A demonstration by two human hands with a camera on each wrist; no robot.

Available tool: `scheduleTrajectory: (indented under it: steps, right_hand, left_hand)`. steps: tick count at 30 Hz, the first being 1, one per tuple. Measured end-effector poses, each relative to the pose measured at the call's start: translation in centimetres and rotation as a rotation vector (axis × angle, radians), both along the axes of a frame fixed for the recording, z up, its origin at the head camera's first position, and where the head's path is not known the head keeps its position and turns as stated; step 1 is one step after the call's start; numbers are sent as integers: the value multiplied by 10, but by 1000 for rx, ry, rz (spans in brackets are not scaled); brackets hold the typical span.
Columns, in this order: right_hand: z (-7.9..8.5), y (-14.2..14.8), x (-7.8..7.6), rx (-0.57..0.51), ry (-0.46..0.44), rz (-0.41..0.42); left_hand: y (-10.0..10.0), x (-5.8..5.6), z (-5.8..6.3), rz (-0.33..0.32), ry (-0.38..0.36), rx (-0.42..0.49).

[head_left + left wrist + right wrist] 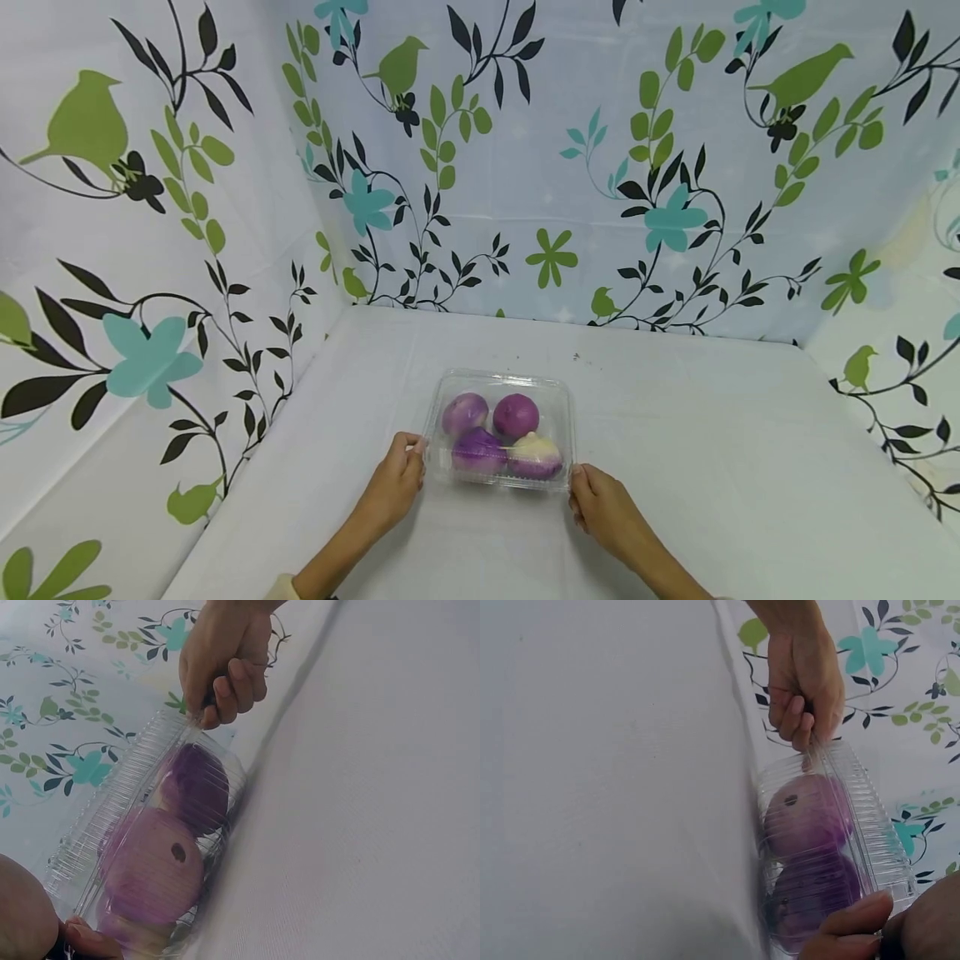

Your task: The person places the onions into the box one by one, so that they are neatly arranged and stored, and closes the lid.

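A clear plastic clamshell box point(553, 406), lid down, sits on the white-covered table. Inside it are several round purple vegetables point(516, 416) that look like turnips, one with a pale top point(536, 454). My left hand point(393, 483) pinches the box's left edge near its front corner. At the right front corner, my right hand point(603, 506) pinches the edge between thumb and curled fingers. In the left wrist view the ribbed side wall point(112, 802) shows, with the right hand point(229, 664) on the far end. The right wrist view shows the left hand point(802, 686) at the opposite end.
White cloth covers the table point(712, 450). Behind it hangs a curtain point(480, 200) printed with leaves, birds and flowers, and similar cloth point(97, 250) lines the left side. A few tiny dark specks point(577, 357) lie on the cloth beyond the box.
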State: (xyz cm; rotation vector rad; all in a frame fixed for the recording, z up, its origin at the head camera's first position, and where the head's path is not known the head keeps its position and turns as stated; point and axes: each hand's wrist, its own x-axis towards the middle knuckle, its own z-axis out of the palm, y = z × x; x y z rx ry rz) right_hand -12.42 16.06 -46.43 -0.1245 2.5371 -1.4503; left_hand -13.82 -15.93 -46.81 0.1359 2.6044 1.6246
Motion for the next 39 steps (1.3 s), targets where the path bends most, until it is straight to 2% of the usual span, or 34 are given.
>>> scheduleTrajectory:
  steps: [4, 8, 11, 15, 23, 32, 39]
  right_hand:
    - [3, 9, -3, -87, -60, 82]
    - [6, 16, -6, -197, -132, 173]
    - [6, 17, -5, -241, -168, 202]
    - [4, 16, -2, -277, -215, 183]
    - [4, 16, -2, -322, -228, 144]
    - [4, 15, -3, -388, -248, 168]
    - [4, 19, -5, -365, -240, 152]
  left_hand:
    - [1, 2, -2, -2, -6, 1]
    - [3, 3, -4, 33, 8, 10]
    - [3, 4, -4, 56, 19, 8]
    - [3, 6, -4, 63, 13, 45]
    - [3, 9, 2, 34, -74, 205]
    - [3, 10, -1, 50, -140, 273]
    - [3, 8, -2, 16, -154, 295]
